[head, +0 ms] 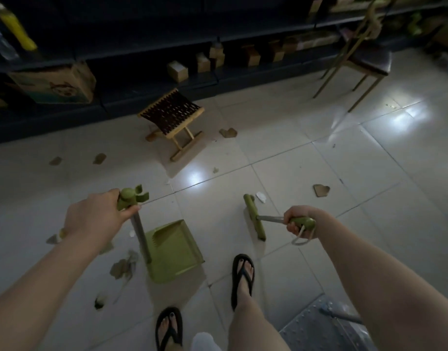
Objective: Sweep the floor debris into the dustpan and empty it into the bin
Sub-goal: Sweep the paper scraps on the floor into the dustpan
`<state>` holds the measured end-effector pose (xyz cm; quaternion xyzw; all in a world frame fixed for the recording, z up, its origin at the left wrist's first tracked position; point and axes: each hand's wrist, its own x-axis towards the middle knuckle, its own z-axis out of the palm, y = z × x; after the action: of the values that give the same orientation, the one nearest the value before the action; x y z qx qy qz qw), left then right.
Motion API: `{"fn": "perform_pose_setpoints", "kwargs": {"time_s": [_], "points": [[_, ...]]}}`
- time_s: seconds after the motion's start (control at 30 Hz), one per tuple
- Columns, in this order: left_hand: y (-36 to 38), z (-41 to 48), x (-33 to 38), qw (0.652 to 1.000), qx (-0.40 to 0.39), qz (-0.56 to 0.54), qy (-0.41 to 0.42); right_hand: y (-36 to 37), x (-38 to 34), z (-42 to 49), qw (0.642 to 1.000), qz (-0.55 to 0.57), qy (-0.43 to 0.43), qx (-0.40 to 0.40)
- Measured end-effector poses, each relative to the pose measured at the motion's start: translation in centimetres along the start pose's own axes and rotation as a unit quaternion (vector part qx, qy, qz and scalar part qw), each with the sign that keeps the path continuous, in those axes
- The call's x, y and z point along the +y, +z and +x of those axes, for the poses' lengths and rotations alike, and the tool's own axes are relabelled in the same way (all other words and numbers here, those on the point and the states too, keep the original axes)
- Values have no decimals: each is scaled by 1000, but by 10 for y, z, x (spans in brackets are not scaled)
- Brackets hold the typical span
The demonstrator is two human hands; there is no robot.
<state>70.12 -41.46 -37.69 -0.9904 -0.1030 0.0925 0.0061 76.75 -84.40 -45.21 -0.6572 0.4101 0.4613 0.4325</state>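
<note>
Dark shelving point(141, 50) edged the tiled floor point(293, 158), largely open right of the stool point(171, 120), while the left hand point(96, 219) gripped the dustpan handle point(142, 235) and the right hand point(300, 220) gripped the broom point(254, 216).

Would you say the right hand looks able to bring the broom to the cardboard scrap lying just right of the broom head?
Probably yes: the right hand grips the broom, and only open floor shows between its head and the cardboard scrap.
</note>
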Motion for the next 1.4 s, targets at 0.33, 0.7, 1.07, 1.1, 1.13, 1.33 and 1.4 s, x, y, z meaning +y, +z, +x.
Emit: {"fn": "perform_pose_setpoints", "kwargs": {"time_s": [0.33,0.7,1.07,1.1,1.13,1.33,1.4], "points": [[32,57,149,999,-40,-19,4,-146,-61,62,996,-49,-11,71],[26,78,166,996,-54,-58,-42,-109,-92,110,994,-104,-4,44],[-10,31,58,989,-43,-45,-133,61,-107,59,990,-129,3,-61],[-13,23,45,987,-35,-46,-152,80,-107,55,987,-142,8,-74],[-15,16,31,983,-30,-47,-174,98,-105,47,984,-157,7,-83],[-34,-38,-55,955,39,-70,-285,200,-85,16,961,-244,-16,-130],[-38,-57,-78,945,60,-80,-312,225,-83,2,954,-256,-6,-155]]}}
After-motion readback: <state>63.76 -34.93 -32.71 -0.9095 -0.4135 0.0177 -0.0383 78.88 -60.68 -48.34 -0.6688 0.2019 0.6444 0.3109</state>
